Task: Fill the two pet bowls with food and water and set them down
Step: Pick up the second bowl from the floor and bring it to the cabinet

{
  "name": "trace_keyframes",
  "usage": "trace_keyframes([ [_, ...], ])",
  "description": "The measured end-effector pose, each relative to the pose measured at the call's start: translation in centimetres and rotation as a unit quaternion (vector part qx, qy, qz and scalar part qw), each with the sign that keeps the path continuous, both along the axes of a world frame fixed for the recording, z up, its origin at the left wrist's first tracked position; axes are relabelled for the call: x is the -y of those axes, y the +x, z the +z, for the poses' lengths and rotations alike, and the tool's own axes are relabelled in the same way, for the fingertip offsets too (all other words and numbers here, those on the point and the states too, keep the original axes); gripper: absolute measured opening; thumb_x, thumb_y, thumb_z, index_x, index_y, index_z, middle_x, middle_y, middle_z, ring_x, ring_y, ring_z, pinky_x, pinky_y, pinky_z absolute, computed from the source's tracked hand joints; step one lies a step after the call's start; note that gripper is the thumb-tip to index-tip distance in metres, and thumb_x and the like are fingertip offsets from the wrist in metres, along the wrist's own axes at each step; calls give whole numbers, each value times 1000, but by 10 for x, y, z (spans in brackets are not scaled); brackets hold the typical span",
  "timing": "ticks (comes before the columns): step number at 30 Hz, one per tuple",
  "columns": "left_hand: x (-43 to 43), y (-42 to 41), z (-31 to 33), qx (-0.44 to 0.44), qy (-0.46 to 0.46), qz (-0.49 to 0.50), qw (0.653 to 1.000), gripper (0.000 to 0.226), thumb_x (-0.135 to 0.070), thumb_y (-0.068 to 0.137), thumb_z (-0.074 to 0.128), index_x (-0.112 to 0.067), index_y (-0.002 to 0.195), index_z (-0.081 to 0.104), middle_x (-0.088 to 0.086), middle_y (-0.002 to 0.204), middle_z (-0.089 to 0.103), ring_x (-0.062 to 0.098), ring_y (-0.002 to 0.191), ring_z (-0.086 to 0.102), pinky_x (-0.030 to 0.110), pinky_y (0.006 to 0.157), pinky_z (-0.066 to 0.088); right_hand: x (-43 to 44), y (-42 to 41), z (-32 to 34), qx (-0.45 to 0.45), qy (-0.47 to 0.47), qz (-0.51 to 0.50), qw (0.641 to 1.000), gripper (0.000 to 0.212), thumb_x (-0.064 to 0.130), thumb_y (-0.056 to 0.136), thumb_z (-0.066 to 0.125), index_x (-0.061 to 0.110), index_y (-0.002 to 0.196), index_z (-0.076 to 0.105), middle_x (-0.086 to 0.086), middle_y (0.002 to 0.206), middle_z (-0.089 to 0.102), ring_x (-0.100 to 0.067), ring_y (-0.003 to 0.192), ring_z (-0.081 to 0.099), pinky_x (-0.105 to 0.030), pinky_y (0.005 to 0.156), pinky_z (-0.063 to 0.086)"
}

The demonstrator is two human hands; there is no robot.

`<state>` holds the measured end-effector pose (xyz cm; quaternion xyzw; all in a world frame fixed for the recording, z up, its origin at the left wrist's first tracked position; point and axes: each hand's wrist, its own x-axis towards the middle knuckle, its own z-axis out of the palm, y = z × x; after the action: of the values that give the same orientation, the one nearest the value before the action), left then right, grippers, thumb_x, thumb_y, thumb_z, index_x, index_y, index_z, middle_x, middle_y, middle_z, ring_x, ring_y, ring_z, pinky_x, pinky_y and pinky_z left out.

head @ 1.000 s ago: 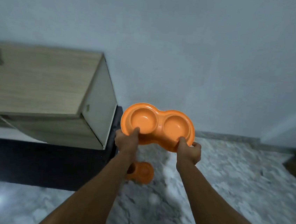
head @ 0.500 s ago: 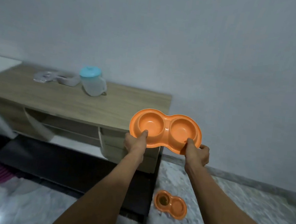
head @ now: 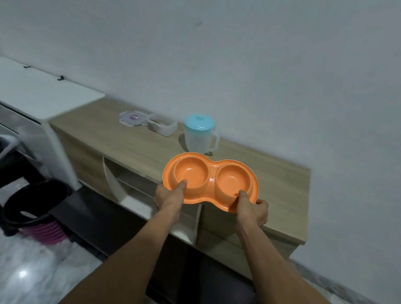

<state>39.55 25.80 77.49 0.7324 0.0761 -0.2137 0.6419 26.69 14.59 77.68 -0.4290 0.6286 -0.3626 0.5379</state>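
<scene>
Trouble from here, as I judge it, lies in the set-down: the orange double bowl [head: 210, 181] hangs in the air over the front edge of the wooden cabinet [head: 131, 144], both wells empty, and if it lands too close to that edge it could tip off to the floor. The left hand [head: 168, 198] is clamped on the near rim of the left well, thumb inside; the right hand [head: 252, 210] is clamped on the near rim of the right well the same way. A push too far back could knock the jug with the blue lid [head: 200, 134], which stands just behind the bowl. Beside the jug sit an open container [head: 161, 124] and what looks like its lid [head: 132, 118], though blur makes that uncertain.

Against half a second ago, the head view has swung left: the cabinet now fills the middle, a white unit [head: 35, 87] appears, and the second orange bowl on the floor has dropped out of sight. The grip is unchanged.
</scene>
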Motion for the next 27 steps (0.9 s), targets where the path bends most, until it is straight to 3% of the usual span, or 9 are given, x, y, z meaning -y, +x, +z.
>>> trace_keyframes([
  [8, -16, 146, -17, 2, 41, -7, 999, 63, -39, 76, 79, -8, 126, 57, 15, 116, 66, 36, 104, 65, 53, 94, 53, -13, 146, -25, -16, 52, 23, 998, 50, 33, 81, 73, 6, 118, 53, -17, 114, 61, -29, 89, 54, -40, 82, 47],
  [11, -23, 190, -26, -6, 62, -15, 998, 63, -40, 76, 78, -9, 125, 56, 14, 115, 66, 36, 104, 65, 53, 93, 53, -20, 189, -31, -39, 58, 27, 997, 52, 35, 80, 73, 7, 119, 52, -18, 117, 60, -33, 97, 58, -45, 87, 49],
  [16, -24, 273, -66, -25, 76, -38, 996, 83, -61, 51, 76, -14, 118, 61, 9, 105, 69, 32, 95, 67, 53, 85, 57, -25, 254, -39, -43, 69, 21, 996, 53, 34, 81, 74, 6, 120, 52, -18, 118, 61, -36, 105, 60, -46, 90, 50],
  [21, -16, 334, -53, -27, 81, -79, 993, 62, -41, 71, 81, -7, 119, 63, 12, 110, 67, 33, 100, 66, 51, 88, 56, -26, 317, -48, -58, 77, -17, 995, 54, 34, 81, 73, 6, 123, 52, -20, 121, 58, -37, 107, 59, -46, 91, 50],
  [23, -9, 362, -54, -30, 84, -98, 991, 55, -40, 70, 81, -7, 111, 66, 13, 107, 68, 34, 98, 66, 49, 88, 57, -25, 340, -50, -65, 77, -39, 994, 56, 34, 82, 73, 5, 124, 52, -20, 123, 57, -38, 109, 58, -44, 91, 48],
  [27, -2, 411, -63, -23, 150, -161, 975, 60, -60, 51, 76, -13, 86, 67, 11, 92, 70, 33, 85, 69, 45, 79, 60, -28, 378, -56, -88, 80, -82, 989, 56, 34, 82, 73, 6, 126, 52, -20, 126, 55, -38, 111, 57, -48, 95, 49],
])
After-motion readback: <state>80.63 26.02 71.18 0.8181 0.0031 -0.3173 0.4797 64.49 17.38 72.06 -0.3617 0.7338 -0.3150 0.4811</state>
